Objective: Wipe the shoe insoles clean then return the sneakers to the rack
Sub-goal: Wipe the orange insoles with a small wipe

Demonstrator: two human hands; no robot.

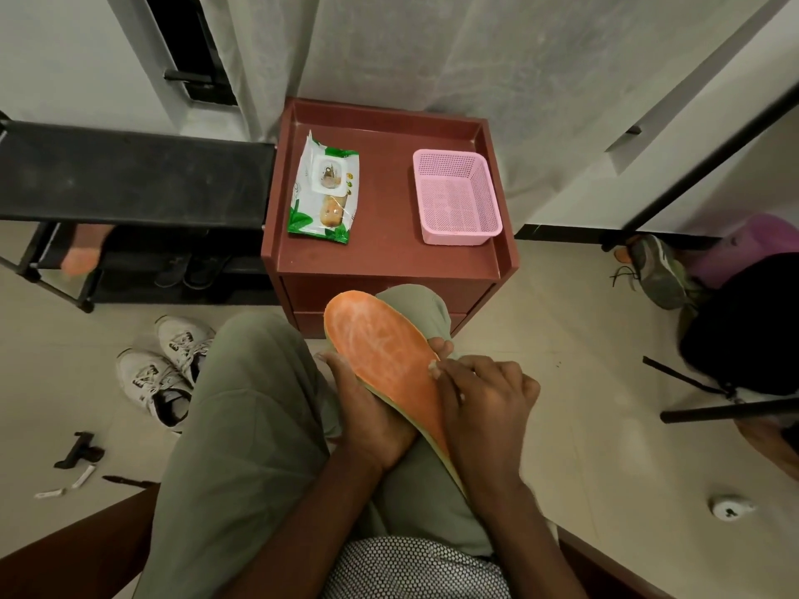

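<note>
On our lap, seen from the head camera looking down, we hold a long orange foam insole with a pale green edge (pixel 389 361), its toe end pointing away toward a low reddish-brown wooden bench (pixel 389 201). Our left hand (pixel 372 408) cups the insole from beneath, fingers curled round its edge, one fingertip showing on the far side. Our right hand (pixel 484 395) lies over the heel half with fingers bent, pinching something small and pale against the orange surface; whether it is a wipe, we cannot tell. White streaks mark the insole's forward half.

To do this step well, we judge the left hand should brace the foam flat so it does not buckle, while the right works in long, firm strokes from heel to toe, covering the streaked patches.

On the bench lie a green and white soft pack of wet wipes (pixel 324 192) and, well apart from it, a pink perforated plastic basket (pixel 456 196). On the tiled floor to our left stand two white and grey sneakers (pixel 164 365), near a black metal shoe rack (pixel 129 175).
</note>
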